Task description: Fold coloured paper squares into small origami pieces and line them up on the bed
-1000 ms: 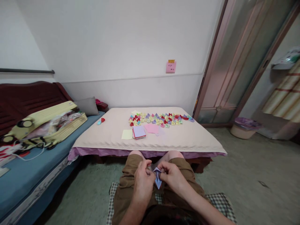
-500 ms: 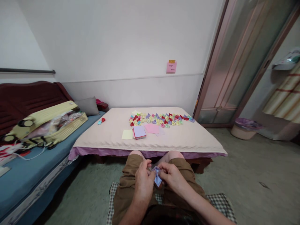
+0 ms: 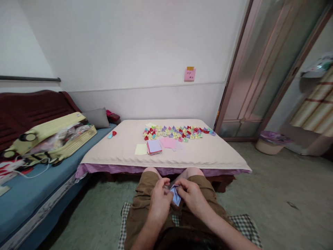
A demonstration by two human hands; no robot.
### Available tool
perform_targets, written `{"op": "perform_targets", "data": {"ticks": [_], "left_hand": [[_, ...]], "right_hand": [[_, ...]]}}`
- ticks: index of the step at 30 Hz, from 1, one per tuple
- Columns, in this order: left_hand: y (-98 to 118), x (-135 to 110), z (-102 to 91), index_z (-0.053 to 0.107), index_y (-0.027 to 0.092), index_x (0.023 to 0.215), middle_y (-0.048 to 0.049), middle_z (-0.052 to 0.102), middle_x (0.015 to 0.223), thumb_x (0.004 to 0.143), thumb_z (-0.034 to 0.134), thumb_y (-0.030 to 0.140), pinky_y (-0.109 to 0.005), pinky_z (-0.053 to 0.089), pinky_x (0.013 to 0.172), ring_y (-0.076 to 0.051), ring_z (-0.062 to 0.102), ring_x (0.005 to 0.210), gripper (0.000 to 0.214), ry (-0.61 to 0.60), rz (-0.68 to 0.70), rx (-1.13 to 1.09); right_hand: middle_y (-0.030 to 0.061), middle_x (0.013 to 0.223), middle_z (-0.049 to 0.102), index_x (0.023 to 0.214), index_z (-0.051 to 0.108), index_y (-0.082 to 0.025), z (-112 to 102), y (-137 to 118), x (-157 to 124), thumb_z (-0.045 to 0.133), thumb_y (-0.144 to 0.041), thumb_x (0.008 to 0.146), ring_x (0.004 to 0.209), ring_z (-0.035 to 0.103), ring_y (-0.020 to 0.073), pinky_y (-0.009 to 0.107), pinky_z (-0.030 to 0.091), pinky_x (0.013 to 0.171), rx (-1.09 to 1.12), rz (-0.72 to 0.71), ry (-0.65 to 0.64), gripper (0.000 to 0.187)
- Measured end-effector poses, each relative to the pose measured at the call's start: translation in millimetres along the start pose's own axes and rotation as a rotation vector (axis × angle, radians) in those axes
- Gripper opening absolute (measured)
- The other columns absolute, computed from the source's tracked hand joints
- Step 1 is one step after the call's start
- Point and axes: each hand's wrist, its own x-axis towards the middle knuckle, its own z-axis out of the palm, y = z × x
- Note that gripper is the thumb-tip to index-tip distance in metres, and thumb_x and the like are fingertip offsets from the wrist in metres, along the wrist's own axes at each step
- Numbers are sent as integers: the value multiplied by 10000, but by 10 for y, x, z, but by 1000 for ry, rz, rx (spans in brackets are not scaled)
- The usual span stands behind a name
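Observation:
A small folded piece of purple origami paper point(image 3: 176, 198) is held between both hands above my lap. My left hand point(image 3: 160, 198) pinches its left side, and my right hand point(image 3: 191, 194) grips its upper right edge with thumb and fingers. Beyond my knees, on the cloth-covered table point(image 3: 109, 152), lie a stack of square paper point(image 3: 154, 146) with a purple sheet on top, a pale yellow sheet point(image 3: 141, 149) and pink sheets point(image 3: 168, 142). Behind them spreads a cluster of small folded paper pieces point(image 3: 177, 132) in red, yellow, purple and green.
An open yellow suitcase point(image 3: 70, 144) lies on a blue-covered bench point(image 3: 31, 194) at the left, near a grey cushion point(image 3: 97, 118). A lined waste bin point(image 3: 270, 144) stands on the floor at right. A pink note point(image 3: 189, 74) is stuck on the wall.
The purple paper has turned slightly, and its lower point has moved a little right. My right fingers have shifted on its upper edge; both hands keep hold.

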Motion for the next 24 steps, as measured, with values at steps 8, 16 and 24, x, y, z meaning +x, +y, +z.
{"op": "perform_targets", "data": {"ticks": [8,16,24], "left_hand": [[0,2,-3,659,163,946,-11,653,810,602,603,49,-228,460,612,-112,562,603,367,12,-35,-83],[-31,0,16,665,154,941,-18,664,786,578,641,66,-231,472,595,-123,583,606,374,14,-43,-146],[-32,41,8,650,141,921,-14,660,736,608,666,154,-222,469,533,-123,586,560,313,61,-44,-224]], "right_hand": [[-24,636,572,783,647,-168,-37,4,-13,514,-100,686,594,481,133,225,361,559,5,-9,-33,178],[-25,622,563,767,650,-167,-21,5,-12,520,-74,661,588,474,131,227,357,557,-9,-3,-26,191],[29,787,656,934,634,-169,-108,-49,-59,533,-190,785,681,570,168,255,433,614,-21,-31,31,182]]}}
